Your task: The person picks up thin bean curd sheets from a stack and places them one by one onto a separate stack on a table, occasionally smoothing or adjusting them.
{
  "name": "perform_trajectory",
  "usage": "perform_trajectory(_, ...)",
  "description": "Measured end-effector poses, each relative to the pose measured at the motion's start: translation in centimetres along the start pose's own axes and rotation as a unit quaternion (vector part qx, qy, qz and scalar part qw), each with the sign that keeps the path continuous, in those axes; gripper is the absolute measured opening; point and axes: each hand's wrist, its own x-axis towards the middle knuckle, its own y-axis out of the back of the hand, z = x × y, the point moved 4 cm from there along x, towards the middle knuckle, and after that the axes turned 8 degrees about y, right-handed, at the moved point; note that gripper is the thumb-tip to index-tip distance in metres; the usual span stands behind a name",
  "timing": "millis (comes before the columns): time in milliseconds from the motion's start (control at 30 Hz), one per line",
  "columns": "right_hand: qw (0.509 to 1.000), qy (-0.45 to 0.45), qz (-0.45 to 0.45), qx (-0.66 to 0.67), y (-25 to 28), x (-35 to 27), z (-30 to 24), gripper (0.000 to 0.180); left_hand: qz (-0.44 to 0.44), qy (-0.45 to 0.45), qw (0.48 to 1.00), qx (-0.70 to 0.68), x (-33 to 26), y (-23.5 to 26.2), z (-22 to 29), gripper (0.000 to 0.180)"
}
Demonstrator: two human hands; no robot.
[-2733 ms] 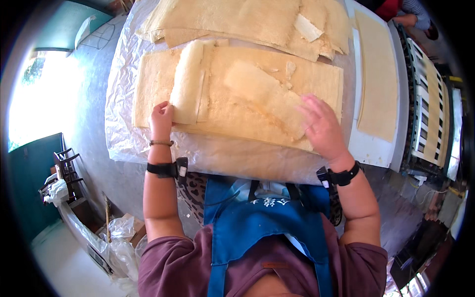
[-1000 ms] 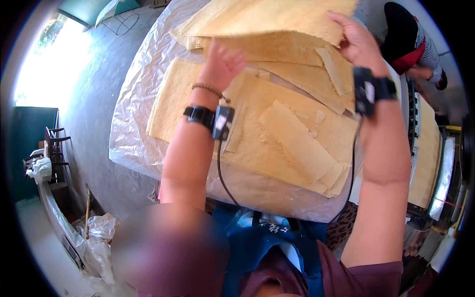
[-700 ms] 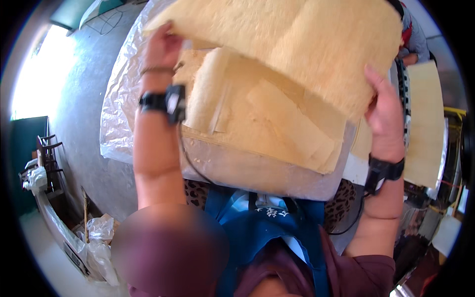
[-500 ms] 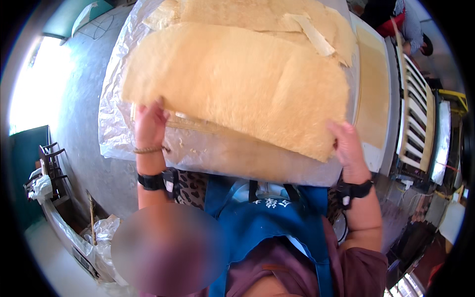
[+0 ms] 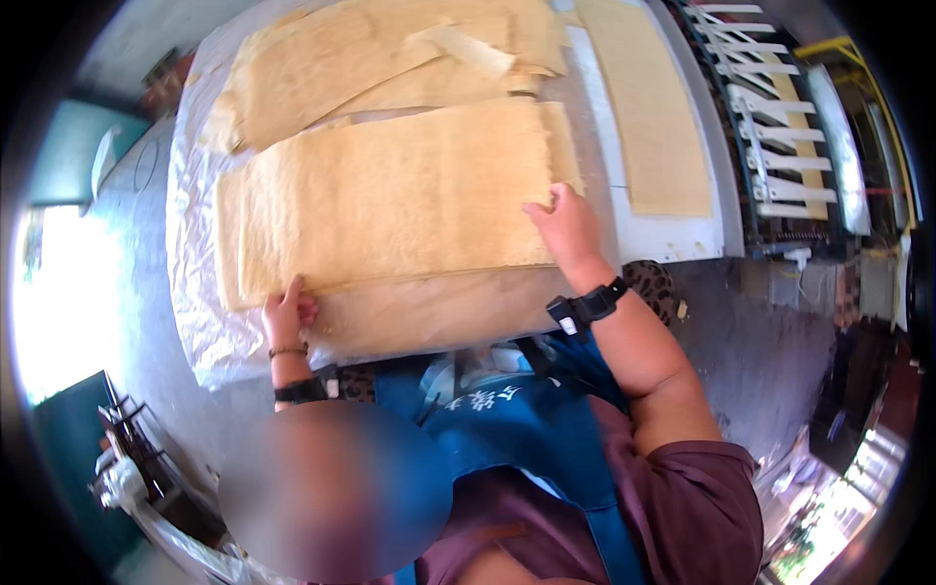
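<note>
sheet [image 5: 400, 200] moved down flat onto pile [image 5: 563, 146]: laying step.
left hand [image 5: 286, 316] pinches edge, right hand [image 5: 569, 232] grip unclear; likely needs squaring.

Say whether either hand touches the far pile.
No, the left hand and right hand are both at edges of the near pile.

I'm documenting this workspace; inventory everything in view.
Front sheets: one stack, tan, centre
Back sheets: one stack, tan, beyond
Torn piece: one, pale, on back sheets
Plastic covering: one, clear, under sheets
Side sheet: at least one, tan, on white surface, right
Slats: several, white, far right
Panels: two, teal, left
Furniture: count unclear, dark, lower left
Apron: one, blue, on person
Shirt: one, maroon, under apron
Wristbands: two, black, wrists
Left hand: one, bare, front sheets' near edge
Right hand: one, bare, front sheets' right end
</note>
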Motion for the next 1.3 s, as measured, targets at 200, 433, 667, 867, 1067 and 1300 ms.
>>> perform_trajectory(200, 0.996, 0.065, 0.044, -0.038, 1.4, -0.2, 0.7, 0.029, 0.030, 0.002, 0.990, 0.137, 0.4, 0.5, -0.2, 0.052)
perform_trajectory(433, 0.862, -0.190, 0.174, 0.437, -0.2, 1.5, 32.7, 0.037, 0.093, 0.011, 0.965, 0.244, -2.3, 0.9, 1.1, 0.053)
perform_trajectory(667, 0.614, -0.420, 0.167, 0.648, 0.4, 2.9, 37.7, 0.060, 0.123, -0.136, 0.954, 0.237, -6.1, -2.4, 4.9, 0.038)
perform_trajectory(867, 0.794, -0.381, 0.095, 0.465, 1.4, 5.7, 38.4, 0.037, 0.084, -0.176, 0.955, 0.222, -8.2, -7.0, 7.7, 0.024)
perform_trajectory(1067, 0.676, -0.323, 0.163, 0.642, -0.4, 5.8, 39.4, 0.028, 0.003, -0.232, 0.944, 0.236, -10.0, -11.9, 8.6, 0.020)
perform_trajectory(1300, 0.696, -0.355, 0.140, 0.608, 1.8, 6.1, 36.7, 0.021, -0.052, -0.296, 0.912, 0.279, -13.4, -16.4, 9.9, 0.013)
